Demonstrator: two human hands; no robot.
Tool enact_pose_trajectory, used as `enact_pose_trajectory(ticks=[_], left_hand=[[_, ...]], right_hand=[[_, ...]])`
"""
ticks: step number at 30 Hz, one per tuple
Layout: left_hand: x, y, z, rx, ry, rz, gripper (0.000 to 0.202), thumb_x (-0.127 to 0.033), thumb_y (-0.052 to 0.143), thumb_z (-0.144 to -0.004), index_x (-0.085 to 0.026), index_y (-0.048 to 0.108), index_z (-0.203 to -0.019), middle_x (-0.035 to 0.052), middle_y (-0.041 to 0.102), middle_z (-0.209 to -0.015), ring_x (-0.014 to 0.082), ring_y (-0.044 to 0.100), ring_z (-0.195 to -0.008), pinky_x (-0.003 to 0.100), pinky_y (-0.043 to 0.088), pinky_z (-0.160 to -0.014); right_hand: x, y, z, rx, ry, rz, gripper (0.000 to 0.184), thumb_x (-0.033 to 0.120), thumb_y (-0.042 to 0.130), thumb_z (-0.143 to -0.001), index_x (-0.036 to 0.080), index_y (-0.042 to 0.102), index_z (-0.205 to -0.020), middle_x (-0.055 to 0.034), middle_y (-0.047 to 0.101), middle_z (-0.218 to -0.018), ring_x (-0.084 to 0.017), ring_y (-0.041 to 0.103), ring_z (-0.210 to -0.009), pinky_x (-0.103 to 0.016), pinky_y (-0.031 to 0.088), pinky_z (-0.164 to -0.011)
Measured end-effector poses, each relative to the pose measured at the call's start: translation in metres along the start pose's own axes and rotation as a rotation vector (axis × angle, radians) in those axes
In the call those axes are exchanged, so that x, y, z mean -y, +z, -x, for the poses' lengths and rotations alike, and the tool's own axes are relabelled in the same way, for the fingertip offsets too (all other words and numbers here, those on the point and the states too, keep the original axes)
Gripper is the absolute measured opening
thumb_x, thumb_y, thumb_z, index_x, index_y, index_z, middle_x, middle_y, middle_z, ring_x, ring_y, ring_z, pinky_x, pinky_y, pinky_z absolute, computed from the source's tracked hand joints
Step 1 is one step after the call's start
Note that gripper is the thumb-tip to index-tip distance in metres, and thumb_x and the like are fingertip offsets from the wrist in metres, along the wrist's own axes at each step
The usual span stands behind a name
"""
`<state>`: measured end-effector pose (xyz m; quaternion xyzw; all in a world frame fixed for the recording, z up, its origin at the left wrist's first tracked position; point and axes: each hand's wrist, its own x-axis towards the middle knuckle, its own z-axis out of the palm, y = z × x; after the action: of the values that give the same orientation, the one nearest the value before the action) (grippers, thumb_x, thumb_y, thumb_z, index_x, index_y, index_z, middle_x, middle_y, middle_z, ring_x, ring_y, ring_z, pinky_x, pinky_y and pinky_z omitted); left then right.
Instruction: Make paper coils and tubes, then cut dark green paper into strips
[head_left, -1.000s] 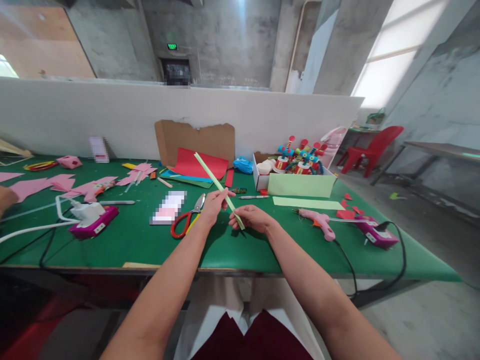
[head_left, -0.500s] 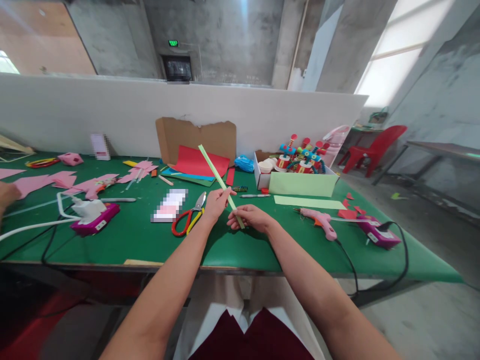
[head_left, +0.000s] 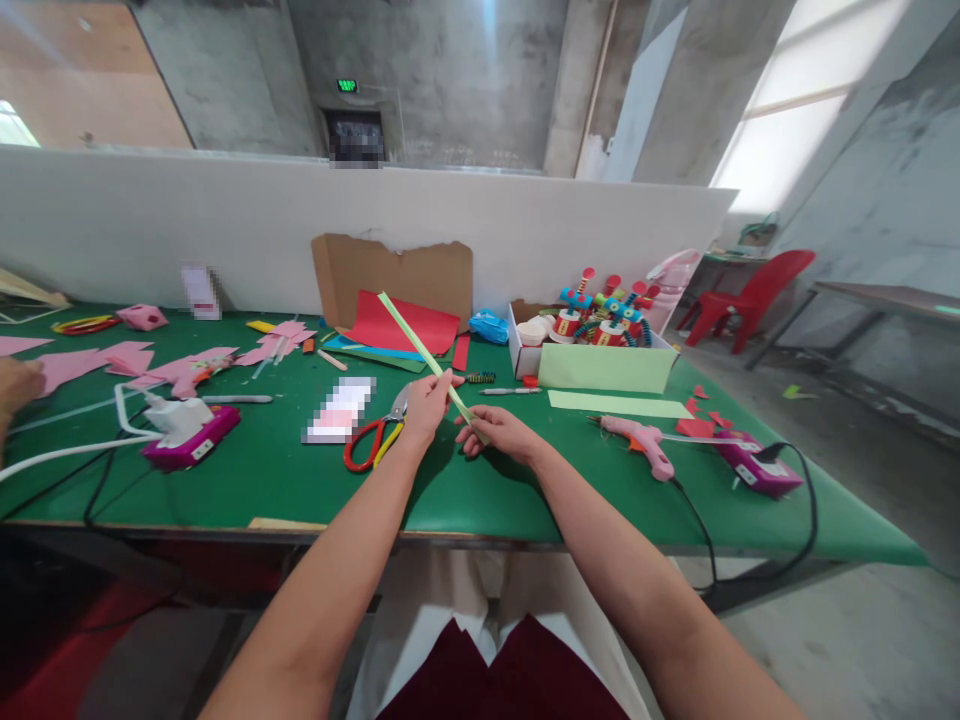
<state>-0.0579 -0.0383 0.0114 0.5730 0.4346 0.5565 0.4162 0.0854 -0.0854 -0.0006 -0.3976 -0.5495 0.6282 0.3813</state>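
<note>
A narrow light-green paper strip (head_left: 411, 333) slants up and to the left, held above the green table. Partway along it, my left hand (head_left: 431, 405) pinches the strip between thumb and fingers. My right hand (head_left: 501, 434) grips the lower end, its fingers curled around the paper. Red-and-yellow-handled scissors (head_left: 367, 445) lie beside my left hand, their blades partly hidden behind it. Past my right hand are a pen (head_left: 510, 391) and a dark coiled spring-like piece (head_left: 480, 378).
A box (head_left: 607, 367) holds colourful figures. On the right lie a pale-green strip (head_left: 619, 404), a pink glue gun (head_left: 641, 443) and a purple power strip (head_left: 759, 465). Red paper (head_left: 405, 325) rests at the back. Another person's hand (head_left: 19, 390) is at far left among pink paper pieces (head_left: 82, 365).
The upper end of the paper strip has tipped left and slightly down. My left hand has shifted slightly left; my right hand stays at the strip's lower end.
</note>
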Motion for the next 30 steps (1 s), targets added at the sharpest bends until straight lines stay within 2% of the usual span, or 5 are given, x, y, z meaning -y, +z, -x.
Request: enact_pose_trajectory(ticks=[10, 13, 18, 23, 30], left_hand=[[-0.007, 0.001, 0.003, -0.061, 0.005, 0.041, 0.046, -0.056, 0.053, -0.082, -0.015, 0.072, -0.078, -0.0040, 0.041, -0.045, 0.0094, 0.040, -0.043, 0.023, 0.029, -0.043], [-0.008, 0.000, 0.003, -0.059, 0.023, 0.019, 0.045, -0.055, 0.052, -0.083, -0.015, 0.073, -0.078, -0.0043, 0.041, -0.044, 0.0099, 0.040, -0.043, 0.023, 0.029, -0.044], [-0.008, -0.001, 0.004, -0.059, 0.073, -0.059, 0.044, -0.053, 0.050, -0.085, -0.016, 0.073, -0.079, -0.0040, 0.041, -0.044, 0.0110, 0.042, -0.044, 0.023, 0.029, -0.045], [-0.010, -0.002, 0.005, -0.074, 0.075, -0.110, 0.043, -0.051, 0.049, -0.086, -0.016, 0.073, -0.079, -0.0039, 0.041, -0.043, 0.0115, 0.040, -0.043, 0.024, 0.029, -0.046], [-0.008, -0.001, 0.004, -0.068, 0.080, -0.079, 0.044, -0.054, 0.049, -0.085, -0.017, 0.072, -0.078, -0.0036, 0.043, -0.046, 0.0112, 0.042, -0.045, 0.023, 0.031, -0.045]], right_hand=[[0.005, 0.000, 0.003, -0.046, 0.031, -0.092, 0.010, 0.009, 0.050, -0.075, 0.019, 0.052, -0.077, 0.0057, 0.057, -0.057, -0.007, 0.050, -0.043, -0.019, 0.043, -0.045], [0.012, 0.000, 0.006, -0.002, 0.102, -0.126, 0.007, 0.016, 0.049, -0.080, 0.017, 0.056, -0.082, 0.0006, 0.063, -0.062, -0.011, 0.057, -0.048, -0.023, 0.048, -0.050], [0.013, 0.000, 0.007, -0.030, 0.112, -0.083, 0.032, 0.038, 0.044, -0.094, 0.014, 0.062, -0.084, -0.0022, 0.063, -0.062, -0.009, 0.053, -0.046, -0.020, 0.042, -0.045], [0.008, 0.001, 0.007, 0.005, 0.049, 0.017, 0.023, 0.038, 0.063, -0.085, 0.015, 0.062, -0.085, 0.0030, 0.059, -0.059, -0.004, 0.041, -0.040, -0.016, 0.029, -0.038], [0.001, -0.001, 0.002, -0.024, -0.003, 0.008, 0.018, 0.032, 0.051, -0.089, 0.017, 0.059, -0.084, 0.0041, 0.058, -0.055, -0.005, 0.038, -0.037, -0.018, 0.029, -0.038]])
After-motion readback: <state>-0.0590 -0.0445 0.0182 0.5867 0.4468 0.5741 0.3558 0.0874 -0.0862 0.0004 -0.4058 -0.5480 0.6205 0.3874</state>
